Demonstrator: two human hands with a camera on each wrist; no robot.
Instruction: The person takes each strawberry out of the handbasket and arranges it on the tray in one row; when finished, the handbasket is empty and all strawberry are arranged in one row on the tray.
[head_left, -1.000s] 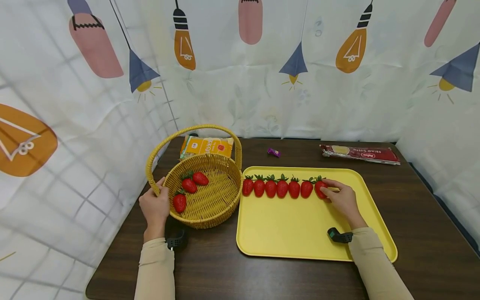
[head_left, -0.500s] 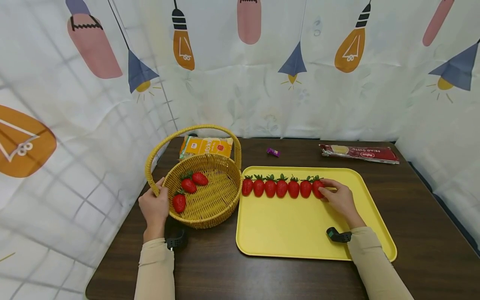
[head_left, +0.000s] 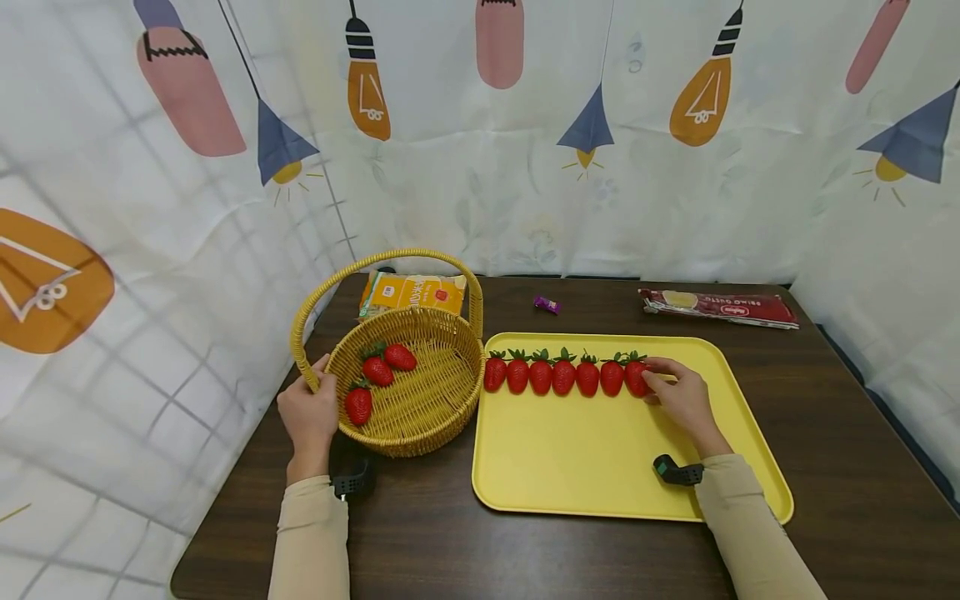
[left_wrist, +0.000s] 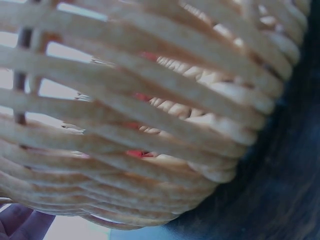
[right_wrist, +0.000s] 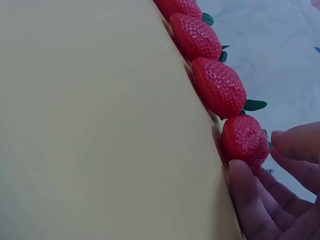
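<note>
In the head view my left hand (head_left: 309,410) grips the yellow woven basket (head_left: 420,433) at its left rim, by the foot of the tall handle. Three strawberries, one of them this front strawberry (head_left: 358,406), lie in the basket's left part. Basket weave (left_wrist: 115,110) fills most of the left wrist view, with bits of red showing through. On the yellow tray (head_left: 585,467) several strawberries stand in a row along the far side, leaves away from me. At the row's right end my right hand (head_left: 681,400) holds the last strawberry (right_wrist: 245,141) between thumb and fingers.
An orange snack packet (head_left: 416,292) lies behind the basket. A small purple candy (head_left: 547,305) and a red packet (head_left: 723,307) lie beyond the tray on the dark table (head_left: 540,558). A patterned curtain (head_left: 495,200) hangs behind and at the sides.
The right hand has shifted slightly left, bringing the last strawberry up against its neighbour in the row. The left hand and the basket stay where they were.
</note>
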